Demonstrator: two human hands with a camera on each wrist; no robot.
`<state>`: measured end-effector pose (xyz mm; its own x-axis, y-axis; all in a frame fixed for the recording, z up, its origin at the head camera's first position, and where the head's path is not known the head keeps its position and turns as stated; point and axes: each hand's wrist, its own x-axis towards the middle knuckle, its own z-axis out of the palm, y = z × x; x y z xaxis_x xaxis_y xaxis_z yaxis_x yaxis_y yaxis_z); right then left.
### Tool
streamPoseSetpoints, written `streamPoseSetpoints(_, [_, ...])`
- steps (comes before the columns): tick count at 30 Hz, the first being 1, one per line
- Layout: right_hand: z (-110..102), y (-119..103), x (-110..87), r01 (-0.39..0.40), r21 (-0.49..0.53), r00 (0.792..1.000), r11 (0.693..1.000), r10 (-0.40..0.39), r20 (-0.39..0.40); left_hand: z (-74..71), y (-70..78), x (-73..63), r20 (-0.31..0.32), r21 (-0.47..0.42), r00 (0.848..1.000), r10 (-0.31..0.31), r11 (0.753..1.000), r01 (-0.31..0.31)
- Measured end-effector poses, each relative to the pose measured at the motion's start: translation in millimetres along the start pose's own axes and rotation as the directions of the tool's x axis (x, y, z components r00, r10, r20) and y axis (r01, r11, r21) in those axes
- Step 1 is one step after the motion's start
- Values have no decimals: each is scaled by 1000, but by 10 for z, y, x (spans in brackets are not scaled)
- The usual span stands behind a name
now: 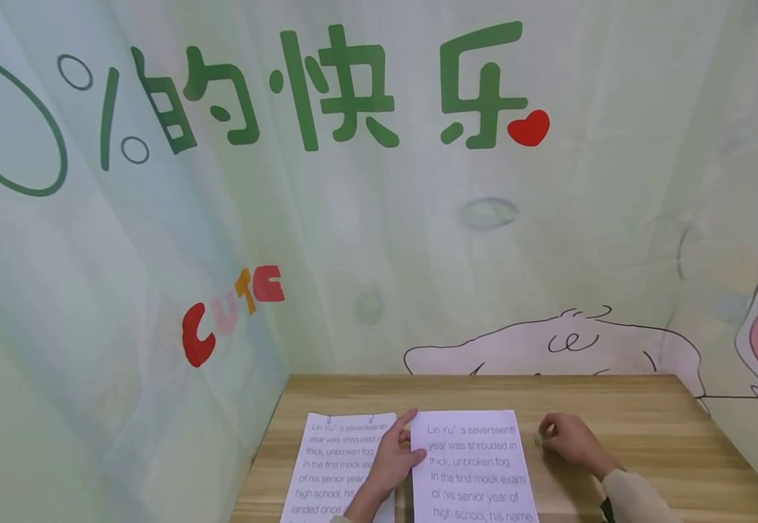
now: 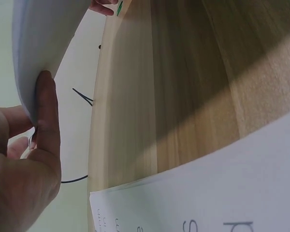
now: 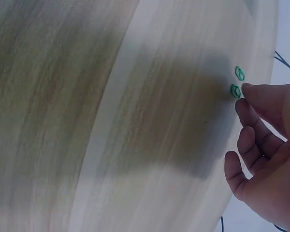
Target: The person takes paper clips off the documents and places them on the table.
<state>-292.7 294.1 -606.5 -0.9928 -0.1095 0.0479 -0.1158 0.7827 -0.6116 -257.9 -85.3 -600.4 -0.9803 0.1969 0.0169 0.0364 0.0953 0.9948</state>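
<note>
My left hand [image 1: 389, 459] grips the left edge of a stack of printed paper [image 1: 473, 465], the thumb over its front and the fingers behind. In the left wrist view the paper [image 2: 48, 34] stands raised off the table. On the right, my right hand [image 1: 573, 439] is beside two small green paper clips [image 3: 236, 91] lying on the table. Its thumb and index fingertips are slightly apart, close to the nearer clip; whether they touch it I cannot tell. The other fingers are curled loosely.
A second printed stack [image 1: 336, 465] lies at the left, with two clips [image 1: 371, 418] on its top edge. Both rest over a wood-grain table [image 1: 483, 388]. A printed curtain [image 1: 379, 240] encloses the back and sides.
</note>
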Motion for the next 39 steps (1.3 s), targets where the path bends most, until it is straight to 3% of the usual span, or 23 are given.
streamPoseSetpoints(11, [-29,-143,79,-6,72,999,997,2,48,-51,-26,3,3,42,1000,20,999,-20])
streamPoseSetpoints(16, [-31,-251,115,29,90,998,995,-34,49,-57,-62,44,-17,142,999,36,989,-34])
streamPoseSetpoints(19, [-46,-310,121,35,112,998,993,-40,47,-45,-82,72,-17,252,997,77,965,-70])
streamPoseSetpoints(24, [-53,-379,135,9,130,998,991,-17,57,-17,-91,90,-28,415,992,124,904,-102])
streamPoseSetpoints(32, [-32,-472,158,-14,108,998,994,7,62,-17,-33,69,-83,530,988,132,845,-68])
streamPoseSetpoints(39, [-56,-567,128,1,119,998,993,-9,66,-132,-43,39,-132,604,970,206,793,-86])
